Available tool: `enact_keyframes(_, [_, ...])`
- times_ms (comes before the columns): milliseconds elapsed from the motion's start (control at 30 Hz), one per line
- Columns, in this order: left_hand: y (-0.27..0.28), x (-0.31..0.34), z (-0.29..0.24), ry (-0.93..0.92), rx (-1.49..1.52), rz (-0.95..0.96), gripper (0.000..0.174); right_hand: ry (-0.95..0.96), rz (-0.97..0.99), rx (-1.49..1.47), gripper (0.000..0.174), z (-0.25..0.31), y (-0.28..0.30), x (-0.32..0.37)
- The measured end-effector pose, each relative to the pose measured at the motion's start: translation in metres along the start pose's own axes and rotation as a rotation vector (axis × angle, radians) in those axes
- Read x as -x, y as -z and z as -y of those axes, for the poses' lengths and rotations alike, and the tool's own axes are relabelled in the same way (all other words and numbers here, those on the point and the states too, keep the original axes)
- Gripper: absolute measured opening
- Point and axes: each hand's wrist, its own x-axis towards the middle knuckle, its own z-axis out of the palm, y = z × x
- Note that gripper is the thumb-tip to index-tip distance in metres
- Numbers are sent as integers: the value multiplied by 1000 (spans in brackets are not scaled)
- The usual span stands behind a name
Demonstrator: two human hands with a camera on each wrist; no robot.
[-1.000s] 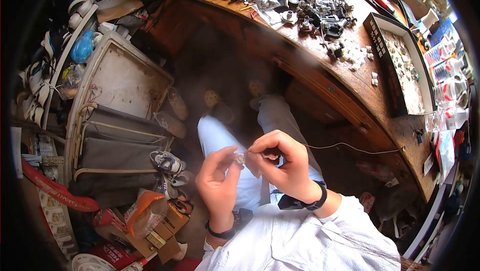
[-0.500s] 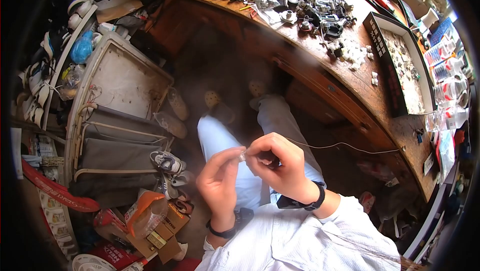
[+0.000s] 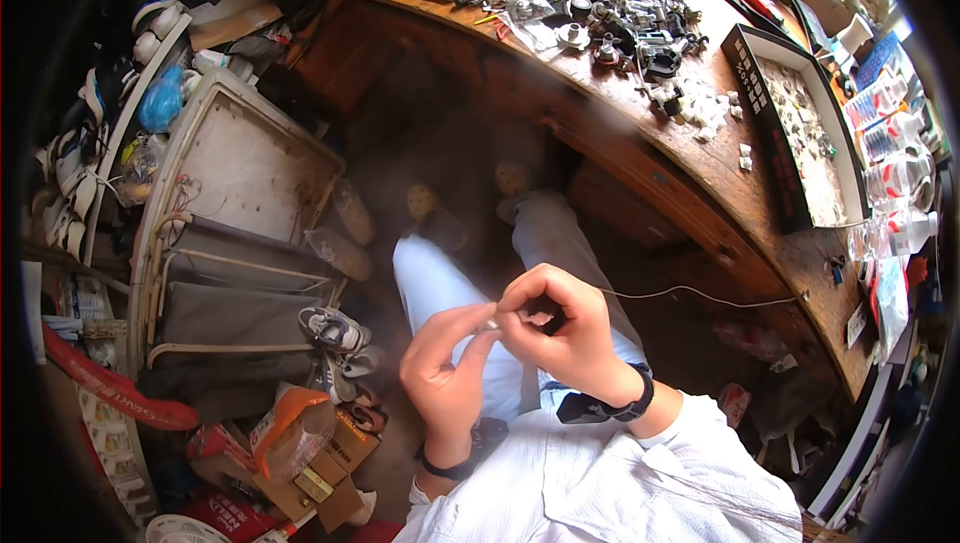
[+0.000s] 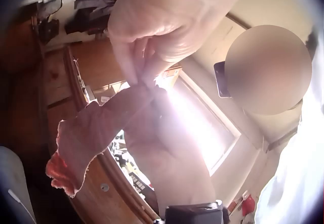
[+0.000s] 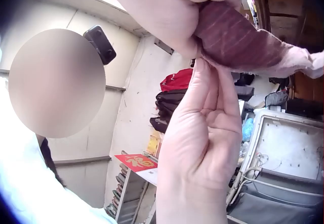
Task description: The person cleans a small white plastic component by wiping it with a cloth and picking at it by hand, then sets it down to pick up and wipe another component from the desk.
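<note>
In the head view my left hand (image 3: 445,358) and right hand (image 3: 575,333) meet above the lap. The left thumb and fingers pinch a small, shiny whitish piece (image 3: 491,324), mostly hidden by fingertips; its kind cannot be told. A dark reddish striped rag (image 5: 238,37) with frayed edges is gripped by my right hand, its loose end hanging out past the palm. From the left wrist, that rag (image 4: 91,133) shows a brighter red tip. Right fingertips and the rag come right up to the small piece.
A wooden desk (image 3: 800,273) curves along the right, bearing a pile of small metal and black parts (image 3: 640,33), white bits (image 3: 705,113) and a black-sided box (image 3: 765,133). A thin cable (image 3: 700,291) runs to its edge. Shoes (image 3: 335,330) and a cardboard box (image 3: 335,473) lie at left.
The left hand has shifted slightly right, its fingertips first covering more of the small piece, then parting a little. The right hand stays at it with the rag, moving only slightly.
</note>
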Motion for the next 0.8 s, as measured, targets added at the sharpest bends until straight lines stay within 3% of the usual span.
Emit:
enact_keyframes(100, [8,-1,-3,40,-69,46,27,102,1,109,16,-1,0,-1])
enact_keyframes(400, [13,-5,-1,30,-131,128,28,130,-83,162,17,0,-5,0])
enact_keyframes(500, [14,2,3,91,76,180,30,158,-155,160,17,-4,-3,-5])
enact_keyframes(567, [9,5,-3,401,450,32,27,107,-157,80,13,2,-4,-6])
enact_keyframes(633, [12,4,2,376,476,18,25,-32,-80,-68,12,6,0,-5])
enact_keyframes(733, [15,2,7,327,520,-2,21,-97,-4,-145,12,10,1,-3])
enact_keyframes(800, [15,2,8,305,536,-9,19,-31,20,-102,13,4,0,-3])
